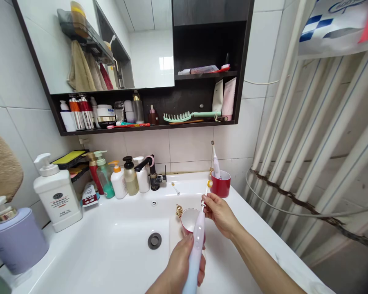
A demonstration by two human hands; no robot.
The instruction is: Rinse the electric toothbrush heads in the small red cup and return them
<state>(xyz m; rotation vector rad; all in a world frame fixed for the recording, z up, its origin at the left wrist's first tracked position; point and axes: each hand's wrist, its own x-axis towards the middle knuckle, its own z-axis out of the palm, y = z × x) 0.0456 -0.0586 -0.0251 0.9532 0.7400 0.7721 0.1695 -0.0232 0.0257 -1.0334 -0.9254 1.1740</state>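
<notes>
My left hand [178, 264] is wrapped round the handle of a white and pale blue electric toothbrush [197, 241], held upright over the sink's right side. My right hand [219, 212] pinches the brush's neck near the top, just under the small head with a yellow ring [209, 184]. Right behind the brush stands a pink cup [188, 219] with a white inside. A red cup [221, 184] holding another toothbrush [216, 163] sits at the back right of the basin top.
The white sink [116, 237] has a round drain [154, 240] and a black tap [151, 171]. Several pump bottles [118, 179] line the back. A large white dispenser [57, 194] and a lavender one [15, 237] stand left. A radiator [325, 163] fills the right.
</notes>
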